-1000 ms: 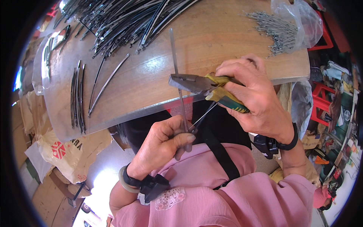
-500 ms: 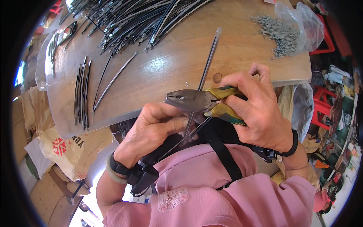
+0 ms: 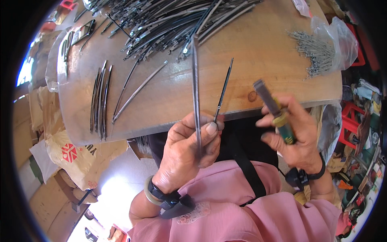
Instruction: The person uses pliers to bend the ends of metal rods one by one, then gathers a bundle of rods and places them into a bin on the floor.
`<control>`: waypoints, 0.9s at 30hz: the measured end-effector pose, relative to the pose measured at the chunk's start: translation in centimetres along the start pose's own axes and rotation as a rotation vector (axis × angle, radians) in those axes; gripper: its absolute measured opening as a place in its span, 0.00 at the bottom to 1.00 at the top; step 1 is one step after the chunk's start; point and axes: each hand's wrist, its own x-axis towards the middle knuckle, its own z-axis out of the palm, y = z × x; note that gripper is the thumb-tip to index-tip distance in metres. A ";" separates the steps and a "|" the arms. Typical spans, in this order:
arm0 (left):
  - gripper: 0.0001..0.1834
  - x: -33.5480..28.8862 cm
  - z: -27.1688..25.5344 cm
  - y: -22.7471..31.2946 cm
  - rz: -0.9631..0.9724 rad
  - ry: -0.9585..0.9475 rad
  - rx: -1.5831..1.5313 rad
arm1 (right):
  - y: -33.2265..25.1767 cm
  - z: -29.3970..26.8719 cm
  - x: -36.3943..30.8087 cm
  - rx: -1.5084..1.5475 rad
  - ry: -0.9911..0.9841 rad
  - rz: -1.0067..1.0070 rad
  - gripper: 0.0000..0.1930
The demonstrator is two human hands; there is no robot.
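My left hand is closed on a long, thin grey strip, which stands up toward the pile. A thinner dark rod also sticks up from between the thumb and fingers, leaning right; whether the two are joined, I cannot tell. To the right, over the table's front edge, my right hand holds combination pliers with yellow and green grips. The pliers are blurred and turned edge-on, jaws pointing up and left, apart from the strip.
A large heap of thin dark strips covers the back of the wooden table. Several strips lie in a bundle at left, with two loose ones beside them. Thin metal pins spill from a plastic bag at back right.
The pliers have moved off the strip to the right and turned edge-on. My left hand has come right, lifting the strip and the dark rod upright. The view has shifted slightly.
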 end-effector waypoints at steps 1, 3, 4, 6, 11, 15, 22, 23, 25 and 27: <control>0.08 0.0 0.3 -0.1 0.060 0.010 0.061 | -0.2 -0.1 -0.2 0.053 -0.081 0.038 0.21; 0.06 -0.2 0.8 0.1 0.171 0.050 0.170 | -0.4 0.2 -0.5 0.178 -0.168 0.066 0.24; 0.05 -0.3 1.1 0.3 0.212 0.065 0.213 | -0.3 0.3 -0.3 0.145 -0.186 0.022 0.24; 0.04 -0.6 1.4 0.4 0.289 0.092 0.304 | -0.2 0.4 0.0 0.083 -0.216 -0.059 0.26; 0.02 -0.8 0.9 0.2 0.364 0.104 0.403 | -0.8 0.4 0.4 0.017 -0.314 -0.097 0.18; 0.06 -0.2 -0.2 -0.4 0.344 0.184 0.550 | -0.6 1.7 -0.5 -0.230 -0.292 -0.213 0.16; 0.11 0.0 -0.2 0.6 0.381 0.295 0.376 | 0.5 2.0 2.1 -0.073 -0.249 -0.341 0.17; 0.10 -0.2 -0.8 1.0 0.370 0.263 0.454 | 1.1 1.9 2.4 -0.043 -0.238 -0.366 0.17; 0.08 -1.9 -2.6 2.2 0.430 0.335 0.582 | 0.9 -1.4 1.8 -0.208 -0.185 -0.287 0.16; 0.07 -3.4 -3.5 3.5 0.605 0.606 0.613 | 2.5 -4.7 1.7 -0.421 -0.095 -0.316 0.15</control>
